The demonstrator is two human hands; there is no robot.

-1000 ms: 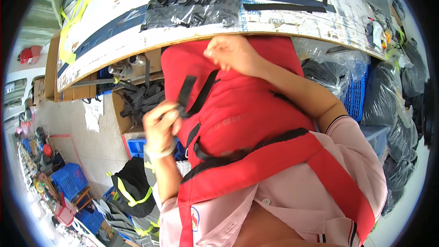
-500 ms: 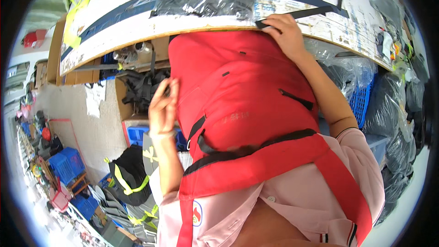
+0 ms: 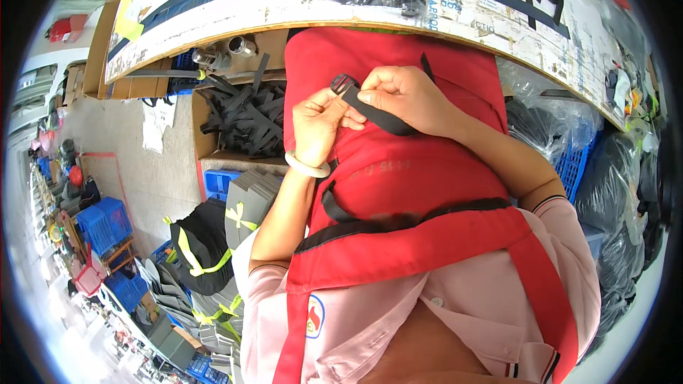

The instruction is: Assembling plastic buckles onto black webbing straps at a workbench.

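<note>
A red bag (image 3: 413, 171) lies against the person's front, below the bench (image 3: 299, 11) edge. On it, both hands, left (image 3: 318, 126) and right (image 3: 409, 99), pinch a black strap (image 3: 377, 115) carrying a black buckle (image 3: 343, 84).

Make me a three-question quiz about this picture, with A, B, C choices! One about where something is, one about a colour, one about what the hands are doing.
1. Where does the box of black strap pieces sit?
A. under the table edge
B. on the lap
C. on a blue crate

2. What colour is the fabric item on the lap?
A. green
B. red
C. white

3. How is the black strap held?
A. lying loose
B. by one hand
C. pinched by both hands

Answers: 1 A, the box shows below the table. 2 B, it is plainly red. 3 C, the left hand and right hand both pinch it beside the buckle.
</note>
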